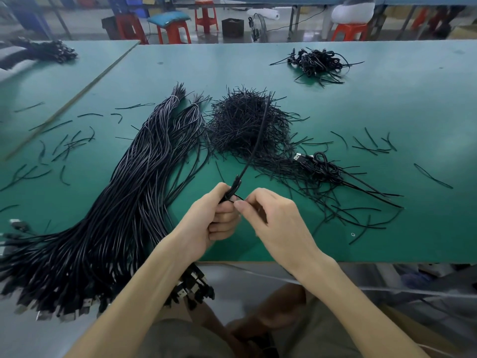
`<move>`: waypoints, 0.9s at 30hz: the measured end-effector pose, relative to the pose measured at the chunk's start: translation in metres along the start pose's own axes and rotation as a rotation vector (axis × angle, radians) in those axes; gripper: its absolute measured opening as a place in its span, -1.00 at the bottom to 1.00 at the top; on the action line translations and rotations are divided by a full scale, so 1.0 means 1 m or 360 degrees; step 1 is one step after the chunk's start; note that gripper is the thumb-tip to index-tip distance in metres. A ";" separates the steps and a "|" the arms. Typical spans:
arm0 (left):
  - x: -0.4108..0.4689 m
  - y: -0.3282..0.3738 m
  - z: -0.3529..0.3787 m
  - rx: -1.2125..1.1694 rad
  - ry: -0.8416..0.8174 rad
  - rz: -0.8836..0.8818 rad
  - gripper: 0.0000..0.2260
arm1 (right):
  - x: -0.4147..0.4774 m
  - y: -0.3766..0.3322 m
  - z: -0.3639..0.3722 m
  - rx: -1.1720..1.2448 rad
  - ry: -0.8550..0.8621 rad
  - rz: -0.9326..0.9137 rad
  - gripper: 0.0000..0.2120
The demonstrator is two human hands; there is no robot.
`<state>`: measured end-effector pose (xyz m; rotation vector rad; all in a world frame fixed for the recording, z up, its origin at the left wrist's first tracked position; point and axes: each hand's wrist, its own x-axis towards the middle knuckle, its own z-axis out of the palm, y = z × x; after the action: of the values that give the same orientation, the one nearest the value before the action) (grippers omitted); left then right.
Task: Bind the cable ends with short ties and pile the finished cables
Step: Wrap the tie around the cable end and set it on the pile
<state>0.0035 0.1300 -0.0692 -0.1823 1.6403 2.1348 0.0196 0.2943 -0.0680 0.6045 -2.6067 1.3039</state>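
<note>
My left hand grips a black cable near its end, and the cable rises away from me over the table. My right hand pinches a short black tie that wraps the cable just above my left fist. A big bundle of long black cables lies to the left, its plugs hanging over the table's front edge. A heap of short ties sits in the middle. A pile of bound cables lies at the far right.
The green table is strewn with loose ties on both sides. One coiled cable with a USB plug lies right of the tie heap. Another dark cable pile rests on the neighbouring table. Red stools stand beyond.
</note>
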 end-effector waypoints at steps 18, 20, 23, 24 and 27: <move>0.000 -0.006 -0.001 -0.0052 -0.0001 0.0151 -0.57 | 0.000 -0.017 -0.004 -0.0094 -0.0076 0.0111 -0.84; 0.000 -0.007 -0.001 -0.0060 -0.0015 0.0146 -0.56 | 0.000 -0.017 -0.003 -0.0101 -0.0045 0.0104 -0.84; -0.001 -0.008 0.000 -0.0068 -0.0063 0.0133 -0.53 | 0.002 -0.017 -0.004 -0.0130 -0.0051 0.0043 -0.81; -0.001 -0.008 0.000 -0.0048 -0.0074 0.0127 -0.53 | 0.003 -0.016 -0.004 -0.0194 -0.0062 -0.0005 -0.80; -0.003 -0.009 -0.001 0.0037 -0.0042 0.0072 -0.54 | 0.008 -0.011 -0.008 -0.0245 -0.0160 -0.0116 -0.83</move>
<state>0.0093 0.1302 -0.0764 -0.1103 1.6679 2.1413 0.0166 0.2927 -0.0526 0.7489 -2.7048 1.0658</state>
